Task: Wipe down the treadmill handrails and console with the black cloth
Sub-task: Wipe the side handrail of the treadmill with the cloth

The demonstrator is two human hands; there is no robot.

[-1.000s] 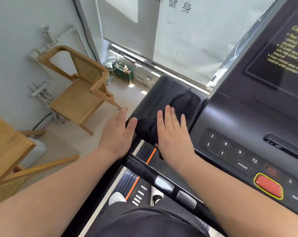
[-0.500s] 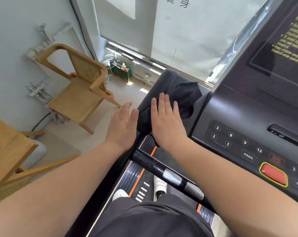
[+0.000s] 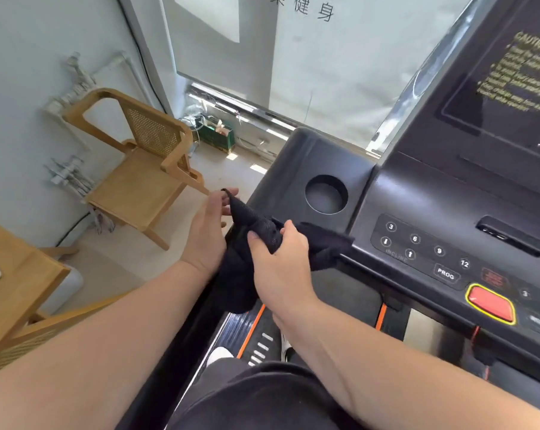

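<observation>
**A:** Where's the cloth (image 3: pixel 262 243) right now?

**B:** Centre of frame, strung between both hands. The left hand (image 3: pixel 209 234) pinches its upper corner and the right hand (image 3: pixel 281 268) is clamped round the bunched middle. The rest hangs down.

**A:** And the console (image 3: pixel 417 193)?

**B:** Just right of the cloth, so the right hand's nearer. I'd watch the cup holder (image 3: pixel 326 193) up top and the red button (image 3: pixel 490 302) at lower right.
</observation>
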